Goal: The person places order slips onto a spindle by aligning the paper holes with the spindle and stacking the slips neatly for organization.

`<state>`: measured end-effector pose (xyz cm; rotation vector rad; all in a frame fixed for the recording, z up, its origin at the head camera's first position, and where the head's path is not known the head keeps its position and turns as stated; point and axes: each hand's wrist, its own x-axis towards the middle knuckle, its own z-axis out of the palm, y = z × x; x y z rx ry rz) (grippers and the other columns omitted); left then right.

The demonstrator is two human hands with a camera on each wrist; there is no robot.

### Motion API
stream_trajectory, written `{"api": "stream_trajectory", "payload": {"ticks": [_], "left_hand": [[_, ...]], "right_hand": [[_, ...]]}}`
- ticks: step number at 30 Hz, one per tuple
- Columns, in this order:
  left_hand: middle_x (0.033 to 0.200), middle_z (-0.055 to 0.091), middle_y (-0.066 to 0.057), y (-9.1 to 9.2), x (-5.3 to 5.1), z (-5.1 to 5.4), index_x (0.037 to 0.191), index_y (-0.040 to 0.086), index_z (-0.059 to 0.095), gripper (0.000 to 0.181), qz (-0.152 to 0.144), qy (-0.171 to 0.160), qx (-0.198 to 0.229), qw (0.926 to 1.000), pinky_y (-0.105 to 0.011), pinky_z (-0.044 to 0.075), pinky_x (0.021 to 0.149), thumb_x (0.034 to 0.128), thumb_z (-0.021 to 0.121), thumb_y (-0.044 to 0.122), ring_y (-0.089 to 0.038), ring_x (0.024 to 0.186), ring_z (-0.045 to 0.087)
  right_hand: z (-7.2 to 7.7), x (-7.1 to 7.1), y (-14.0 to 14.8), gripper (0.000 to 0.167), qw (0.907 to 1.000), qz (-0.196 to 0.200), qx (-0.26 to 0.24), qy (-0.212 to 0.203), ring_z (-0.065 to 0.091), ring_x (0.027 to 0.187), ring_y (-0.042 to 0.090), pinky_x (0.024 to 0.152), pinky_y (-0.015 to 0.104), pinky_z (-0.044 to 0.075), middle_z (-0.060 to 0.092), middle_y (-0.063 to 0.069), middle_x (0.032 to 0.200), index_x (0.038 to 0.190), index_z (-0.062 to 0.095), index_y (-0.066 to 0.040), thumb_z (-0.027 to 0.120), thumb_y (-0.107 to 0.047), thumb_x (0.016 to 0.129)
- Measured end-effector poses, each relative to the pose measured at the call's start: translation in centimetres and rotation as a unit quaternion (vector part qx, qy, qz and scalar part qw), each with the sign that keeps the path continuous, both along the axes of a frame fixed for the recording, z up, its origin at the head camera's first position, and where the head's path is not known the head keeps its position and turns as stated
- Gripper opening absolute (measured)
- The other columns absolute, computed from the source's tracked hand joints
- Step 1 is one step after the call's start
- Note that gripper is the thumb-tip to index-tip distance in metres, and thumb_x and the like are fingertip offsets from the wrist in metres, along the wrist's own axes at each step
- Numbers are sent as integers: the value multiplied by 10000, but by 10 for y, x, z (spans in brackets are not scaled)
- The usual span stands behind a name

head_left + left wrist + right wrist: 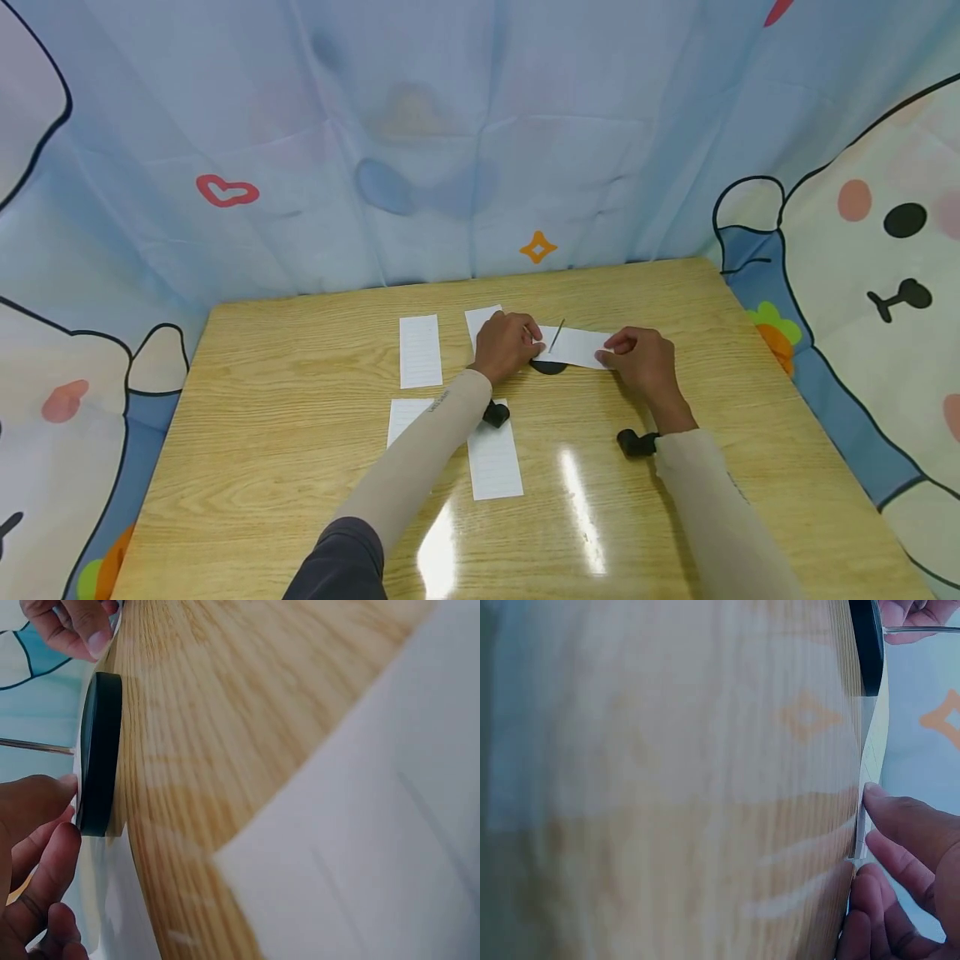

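Observation:
A white paper slip [583, 346] lies across a bill spike with a round black base [550, 367]. The thin metal spike [557, 335] stands up through the slip, a little left of its middle. My left hand [506, 346] pinches the slip's left end beside the spike, thumb and fingertips close to the base [101, 754] in the left wrist view. At the other end, my right hand [643, 364] pinches the slip between thumb and fingers. From the right wrist, the slip [874, 750] appears edge-on, slightly bowed between both hands.
Several lined paper slips lie left of the spike: one at the back left [420, 352], one partly behind my left hand [482, 321], and two nearer me, one at front right [496, 462] and one partly under my left forearm [405, 417]. A printed curtain [427, 242] borders the wooden table [300, 433].

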<state>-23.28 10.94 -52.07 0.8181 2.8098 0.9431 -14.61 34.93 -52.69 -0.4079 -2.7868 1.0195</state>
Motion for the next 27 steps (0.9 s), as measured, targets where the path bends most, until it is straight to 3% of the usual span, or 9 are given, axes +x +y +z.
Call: {"api": "stream_trajectory", "payload": {"ticks": [7, 16, 22, 27], "left_hand": [[800, 741, 57, -5, -1, 0, 999, 195, 805, 82, -121, -336, 146, 9993, -370, 428, 1209, 953, 826, 260, -91, 748, 642], [796, 742, 58, -13, 2, 2, 1037, 193, 819, 98, -227, -493, 382, 9978, -362, 518, 1039, 963, 810, 256, -132, 889, 629], [830, 773, 16, -17, 5, 7, 1108, 159, 817, 155, -391, -489, 663, 9958, -362, 373, 1257, 980, 788, 242, -121, 794, 665], [841, 776, 14, -22, 9, 14, 1140, 144, 815, 186, -452, -510, 880, 9938, -357, 337, 1281, 987, 775, 241, -155, 897, 690]], "right_hand": [[-2, 3, 0, 223, 10000, -16, -86, -16, 640, 823, 274, 716, 346, 473, 724, 133, 899, 1003, 783, -43, 849, -239, 921], [-7, 8, 1, 275, 9990, -281, -314, 138, 664, 845, 232, 757, 334, 487, 752, 129, 951, 1053, 783, -88, 811, -346, 962], [-3, 16, -5, 326, 9978, -393, -387, 377, 673, 850, 177, 758, 273, 505, 750, 125, 993, 1079, 786, -95, 812, -395, 955], [8, 25, -18, 344, 9953, -426, -590, 642, 635, 812, 45, 747, 179, 498, 747, 101, 1011, 1112, 791, -103, 819, -404, 949]]}}
